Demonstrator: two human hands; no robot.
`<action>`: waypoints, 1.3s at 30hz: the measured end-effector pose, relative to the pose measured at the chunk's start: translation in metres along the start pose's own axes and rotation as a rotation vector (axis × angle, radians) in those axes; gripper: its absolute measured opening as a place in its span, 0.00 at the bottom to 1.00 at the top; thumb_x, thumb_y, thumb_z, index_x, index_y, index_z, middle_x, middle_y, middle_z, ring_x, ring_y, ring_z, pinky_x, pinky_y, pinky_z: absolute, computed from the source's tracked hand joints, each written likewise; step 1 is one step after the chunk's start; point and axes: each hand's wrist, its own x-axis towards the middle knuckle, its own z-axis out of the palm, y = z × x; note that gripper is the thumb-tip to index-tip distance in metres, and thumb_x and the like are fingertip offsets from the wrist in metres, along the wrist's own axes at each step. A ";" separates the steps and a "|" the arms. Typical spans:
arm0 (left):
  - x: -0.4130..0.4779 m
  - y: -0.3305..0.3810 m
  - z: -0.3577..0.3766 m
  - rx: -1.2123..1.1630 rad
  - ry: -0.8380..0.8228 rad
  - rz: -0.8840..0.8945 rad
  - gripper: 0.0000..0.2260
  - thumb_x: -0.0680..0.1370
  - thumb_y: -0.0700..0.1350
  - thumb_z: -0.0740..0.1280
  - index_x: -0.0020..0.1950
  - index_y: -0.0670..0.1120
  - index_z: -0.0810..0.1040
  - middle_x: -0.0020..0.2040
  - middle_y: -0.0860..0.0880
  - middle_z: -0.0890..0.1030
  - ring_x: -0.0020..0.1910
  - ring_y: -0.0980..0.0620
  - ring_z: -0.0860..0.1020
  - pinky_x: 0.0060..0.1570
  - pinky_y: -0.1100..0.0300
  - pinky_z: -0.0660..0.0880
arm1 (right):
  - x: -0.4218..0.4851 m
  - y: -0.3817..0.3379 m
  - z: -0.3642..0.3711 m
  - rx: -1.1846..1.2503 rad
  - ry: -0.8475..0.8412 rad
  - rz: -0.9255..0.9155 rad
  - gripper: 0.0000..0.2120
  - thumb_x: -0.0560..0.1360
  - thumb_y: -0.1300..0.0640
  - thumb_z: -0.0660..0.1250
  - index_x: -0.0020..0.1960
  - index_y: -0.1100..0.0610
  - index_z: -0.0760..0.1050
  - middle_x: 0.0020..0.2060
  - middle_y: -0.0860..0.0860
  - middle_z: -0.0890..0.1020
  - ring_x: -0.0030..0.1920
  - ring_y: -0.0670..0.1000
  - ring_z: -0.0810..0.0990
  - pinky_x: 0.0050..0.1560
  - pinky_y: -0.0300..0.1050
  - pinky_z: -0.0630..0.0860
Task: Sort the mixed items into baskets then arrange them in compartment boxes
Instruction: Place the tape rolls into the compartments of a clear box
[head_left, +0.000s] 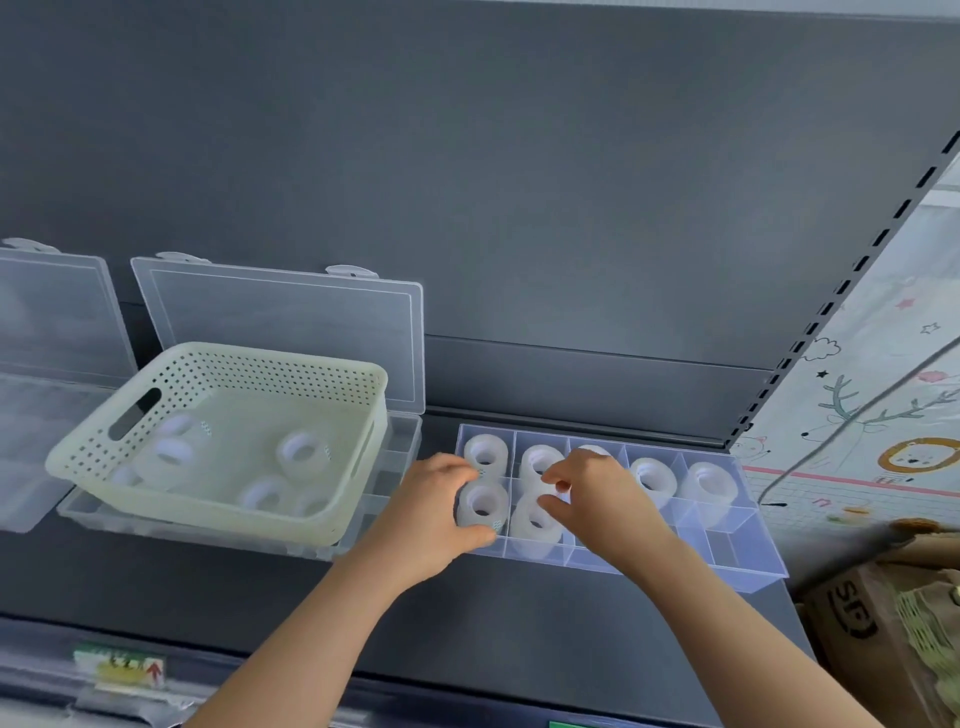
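far left: open box (52, 332), lid up. basket (332, 519) sits on a second open box (402, 441), with several tape rolls (301, 452) loose inside. left hand (436, 514) is curled round a roll (483, 504) in the front-left cell of the compartment box (748, 566) on the shelf (519, 623). right hand (592, 493) is just beside it, thumb and fingertips pinching the next roll (535, 525) in the second front cell. back row holds five rolls, one partly hidden. front cells further right look empty. step: arranging, seating rolls. next, i judge: release both, reach left to the basket, fill the third front cell.
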 end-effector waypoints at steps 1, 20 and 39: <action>-0.001 0.001 -0.003 0.004 0.015 0.013 0.27 0.73 0.54 0.72 0.69 0.48 0.70 0.68 0.56 0.68 0.67 0.56 0.66 0.62 0.66 0.63 | 0.000 -0.003 -0.002 -0.013 0.032 -0.024 0.12 0.77 0.50 0.65 0.57 0.51 0.79 0.52 0.50 0.80 0.49 0.51 0.78 0.45 0.40 0.72; 0.029 -0.136 -0.131 0.234 -0.191 -0.137 0.24 0.71 0.58 0.71 0.64 0.52 0.75 0.59 0.55 0.76 0.53 0.56 0.74 0.55 0.59 0.72 | 0.064 -0.166 -0.019 0.180 -0.060 -0.347 0.13 0.76 0.54 0.68 0.60 0.51 0.79 0.57 0.45 0.81 0.52 0.45 0.79 0.56 0.40 0.75; 0.015 -0.182 -0.157 0.161 -0.467 0.010 0.11 0.68 0.59 0.72 0.45 0.55 0.80 0.44 0.61 0.78 0.44 0.62 0.76 0.44 0.62 0.74 | 0.097 -0.235 0.018 -0.206 -0.546 -0.253 0.08 0.72 0.52 0.71 0.50 0.49 0.82 0.45 0.43 0.83 0.42 0.43 0.75 0.49 0.40 0.76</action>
